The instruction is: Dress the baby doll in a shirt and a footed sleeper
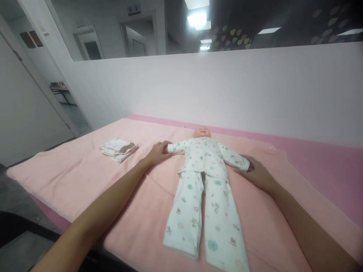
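A baby doll [202, 132] lies on its back, head toward the wall and both arms spread. It wears a white printed long-sleeved top [204, 155] and matching long trousers [190, 206], whose legs reach toward me and hide its feet. At the left cuff, my left hand [157, 152] is closed around the doll's small hand. My right hand [260, 173] grips the doll's other hand at the right cuff, fingers above and thumb below.
A folded white printed cloth [117, 148] lies left of the doll. Beneath everything a peach blanket [70, 162] covers a pink mat [326, 173]. A white wall [212, 87] with a window above it stands behind. The bed edge runs along the left and front.
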`<state>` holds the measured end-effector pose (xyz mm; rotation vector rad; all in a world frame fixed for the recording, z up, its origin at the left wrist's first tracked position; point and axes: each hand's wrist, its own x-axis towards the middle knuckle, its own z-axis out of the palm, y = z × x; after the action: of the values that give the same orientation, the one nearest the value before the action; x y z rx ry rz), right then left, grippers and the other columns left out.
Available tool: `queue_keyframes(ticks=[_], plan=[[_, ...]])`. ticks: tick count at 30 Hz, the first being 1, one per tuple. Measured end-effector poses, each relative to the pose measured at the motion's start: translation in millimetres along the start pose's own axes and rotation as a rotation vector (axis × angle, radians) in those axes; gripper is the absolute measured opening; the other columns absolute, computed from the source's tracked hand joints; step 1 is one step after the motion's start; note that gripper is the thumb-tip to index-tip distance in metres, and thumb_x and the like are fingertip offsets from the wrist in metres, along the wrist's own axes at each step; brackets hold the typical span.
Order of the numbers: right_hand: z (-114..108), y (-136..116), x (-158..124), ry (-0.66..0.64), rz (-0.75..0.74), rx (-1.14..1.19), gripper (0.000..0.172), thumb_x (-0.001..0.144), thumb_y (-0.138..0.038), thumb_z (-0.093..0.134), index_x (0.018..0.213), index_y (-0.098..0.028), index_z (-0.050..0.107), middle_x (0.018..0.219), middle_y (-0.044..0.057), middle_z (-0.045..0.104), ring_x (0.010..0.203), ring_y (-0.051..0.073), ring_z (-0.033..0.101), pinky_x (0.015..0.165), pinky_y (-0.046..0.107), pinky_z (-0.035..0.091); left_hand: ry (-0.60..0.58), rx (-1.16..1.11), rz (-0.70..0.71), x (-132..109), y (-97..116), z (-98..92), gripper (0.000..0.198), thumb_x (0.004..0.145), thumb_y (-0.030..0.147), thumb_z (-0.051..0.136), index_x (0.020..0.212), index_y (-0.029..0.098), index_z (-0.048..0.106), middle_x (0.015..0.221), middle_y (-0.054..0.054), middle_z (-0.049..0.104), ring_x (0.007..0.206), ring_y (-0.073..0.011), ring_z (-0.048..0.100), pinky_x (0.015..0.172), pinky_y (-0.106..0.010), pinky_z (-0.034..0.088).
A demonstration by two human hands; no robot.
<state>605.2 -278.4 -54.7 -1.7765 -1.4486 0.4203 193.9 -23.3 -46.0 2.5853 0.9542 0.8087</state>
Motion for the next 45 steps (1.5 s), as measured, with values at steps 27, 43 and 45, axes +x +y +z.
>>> queue_keyframes(ticks=[27,43,45], plan=[[-4.4,19.8,3.5,0.317,0.193,0.106,0.077,0.064,-0.052,0.088,0.133,-0.026,0.066,0.123,0.009,0.072,0.109,0.034,0.069,0.097,0.047,0.053,0.037,0.078,-0.030,3.6,3.8,-5.9,0.051,0.087,0.056,0.069,0.130,0.030,0.062,0.099,-0.005,0.071,0.099,-0.0321,0.061,0.092,-0.042,0.043],[-12.9,19.6,3.7,0.141,0.166,0.048,0.053,0.095,-0.067,0.055,0.132,-0.031,0.065,0.137,0.004,0.067,0.127,0.032,0.060,0.112,0.047,0.044,0.041,-0.228,-0.142,0.0,1.6,-6.0,0.063,0.087,0.069,0.061,0.131,0.025,0.064,0.120,-0.010,0.072,0.098,-0.0273,0.069,0.087,-0.041,0.056],[-13.2,20.3,3.9,0.139,0.205,0.006,0.051,0.094,-0.067,0.055,0.128,-0.032,0.068,0.131,0.003,0.070,0.124,0.033,0.062,0.111,0.049,0.044,0.032,-0.275,-0.153,1.1,2.2,-5.3,0.058,0.090,0.068,0.057,0.128,0.024,0.066,0.116,-0.009,0.073,0.097,-0.0265,0.070,0.088,-0.041,0.057]])
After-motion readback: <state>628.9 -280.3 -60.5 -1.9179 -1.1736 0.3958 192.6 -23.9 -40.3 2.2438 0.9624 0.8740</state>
